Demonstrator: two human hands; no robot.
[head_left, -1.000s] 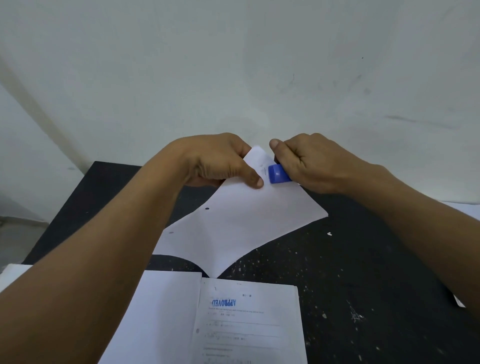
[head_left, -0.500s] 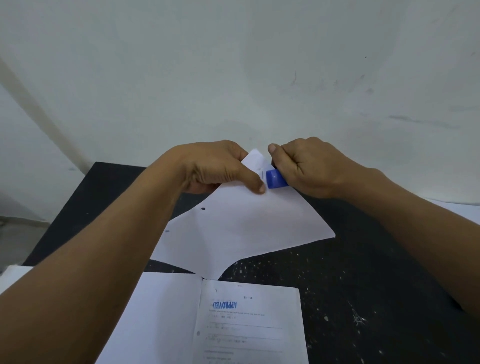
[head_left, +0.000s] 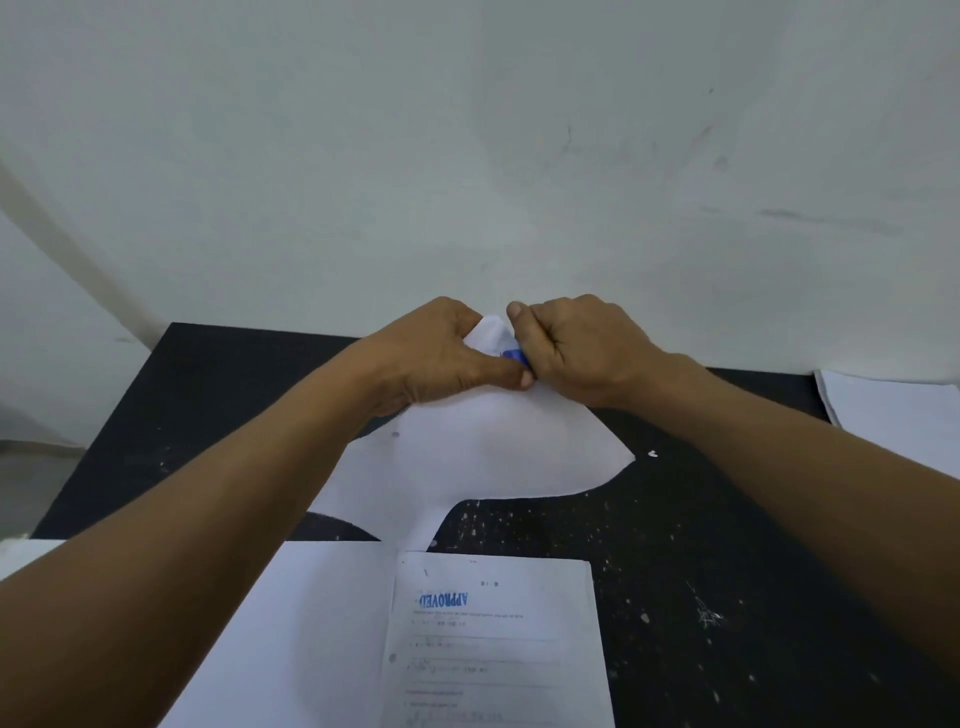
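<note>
**Obs 1:** Nearest you: stamped sheet (head_left: 498, 649), its blue "APPROVED" mark upside down to you, flat on the black tabletop (head_left: 727, 545). A blank sheet (head_left: 291, 623) lies along its left edge. Risk: your forearms pass over both, and a dropped elbow would drag them out of line.

**Obs 2:** Agreed. Next out: the loose sheet (head_left: 483, 462). You hold it by its far corner only, so the rest sags. Its lowest corner hangs just beside the far edge of the stamped sheet. Touching or not, cannot tell.

**Obs 1:** Hands. Your left hand (head_left: 441, 358) pinches that top corner, thumb on the near face, fingers curled behind. Your right hand (head_left: 587, 353) is curled in a fist round a small blue tool (head_left: 517, 356), which sits against the same corner. Only a sliver of blue shows, so I cannot tell what kind of tool it is.

**Obs 2:** Main hazard, then: everything happens on one small corner. If you pull your hands apart while the tool bites, the paper likely tears there. Your left thumb tip lies right against the tool, so a slip could nip it.

**Obs 1:** Also: thin paper, one-corner hold. If your pinch loosens, the sheet falls onto the stamped one and covers it.

**Obs 2:** Farthest: paper stack (head_left: 893, 410) at the far right of the tabletop, well apart from your hands, by the wall (head_left: 467, 156). No hazard judged there.
</note>
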